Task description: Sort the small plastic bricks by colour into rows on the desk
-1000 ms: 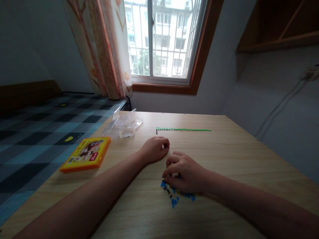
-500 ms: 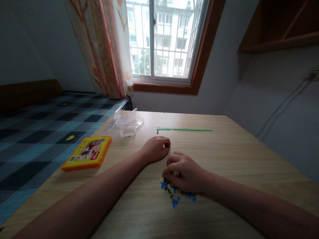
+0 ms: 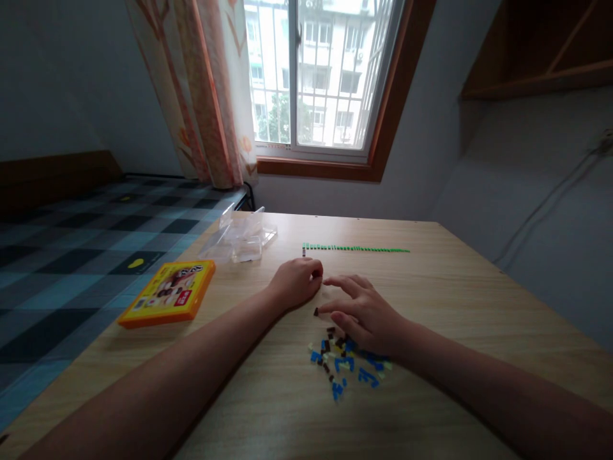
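Note:
My left hand (image 3: 295, 282) rests on the wooden table (image 3: 454, 300) with its fingers curled in; whatever is inside them is hidden. Just to its right, my right hand (image 3: 366, 315) lies low over the table with fingers stretched out. One fingertip touches a small brown piece (image 3: 316, 312). A loose pile of tiny blue, brown and pale yellow pieces (image 3: 345, 365) lies below and partly under that hand. Farther back, a straight row of small green pieces (image 3: 357, 248) runs across the table, with one dark piece (image 3: 303, 253) at its left end.
A clear plastic box with an open lid (image 3: 239, 237) sits at the back left of the table. An orange-yellow flat box (image 3: 167, 292) lies near the left edge. A bed with a checked cover (image 3: 71, 255) is on the left, a window (image 3: 311, 76) beyond.
My right hand lifted off the pile and moved up and forward, its fingers spreading out, so more of the pile shows. A brown piece now lies at its fingertip. The left hand barely moved.

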A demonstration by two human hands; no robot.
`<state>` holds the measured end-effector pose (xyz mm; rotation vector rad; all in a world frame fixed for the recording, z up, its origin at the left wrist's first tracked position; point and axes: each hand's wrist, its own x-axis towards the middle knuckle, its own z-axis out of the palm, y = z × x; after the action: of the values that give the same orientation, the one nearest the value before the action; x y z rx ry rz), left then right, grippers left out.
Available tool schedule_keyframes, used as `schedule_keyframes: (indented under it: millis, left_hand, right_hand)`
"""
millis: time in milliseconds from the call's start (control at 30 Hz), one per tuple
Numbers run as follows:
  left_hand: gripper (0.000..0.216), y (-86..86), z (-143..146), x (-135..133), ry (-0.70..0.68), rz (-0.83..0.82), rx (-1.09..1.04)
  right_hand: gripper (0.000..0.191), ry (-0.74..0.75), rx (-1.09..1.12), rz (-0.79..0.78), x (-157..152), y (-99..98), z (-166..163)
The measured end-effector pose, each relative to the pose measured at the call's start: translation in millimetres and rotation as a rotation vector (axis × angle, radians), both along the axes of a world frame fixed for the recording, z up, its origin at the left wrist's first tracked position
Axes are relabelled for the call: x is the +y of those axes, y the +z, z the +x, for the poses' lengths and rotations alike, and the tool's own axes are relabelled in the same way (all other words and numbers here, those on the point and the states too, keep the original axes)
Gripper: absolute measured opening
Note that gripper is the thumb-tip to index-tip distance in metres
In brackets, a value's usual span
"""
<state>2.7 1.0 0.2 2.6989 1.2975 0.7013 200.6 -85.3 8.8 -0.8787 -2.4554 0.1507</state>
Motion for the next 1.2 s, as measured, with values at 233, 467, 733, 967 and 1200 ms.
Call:
schedule_keyframes:
  millis: [233, 467, 733, 967, 1200]
  left_hand:
    - [0.007, 2.1, -0.1, -0.7, -0.005, -0.035, 0.021]
    - [0.008, 1.3, 0.5, -0.6, 0.003, -0.033, -0.004]
    - [0.008, 2.5, 0.4, -0.9, -0.002, -0.033, 0.008]
    - [0.008, 2.5, 0.5, -1.0, 0.028, -0.034, 0.021]
    - [0.011, -2.3, 0.6, 1.4, 0.102, 0.018, 0.023]
  right_hand:
    - [0.028, 0.16, -0.004, -0.001, -5.2, -0.1, 6.3]
    - [0.031, 0.158, 0.008, -0.008, 0.2, -4.6, 9.7]
    - [0.032, 0.187, 0.011, -0.01, -0.5, -2.6, 8.5]
    - [0.029, 0.174, -0.051, -0.027, -0.5, -4.4, 7.1]
    - [0.043, -0.026, -0.041, -0.07, 8.5, -13.5, 8.1]
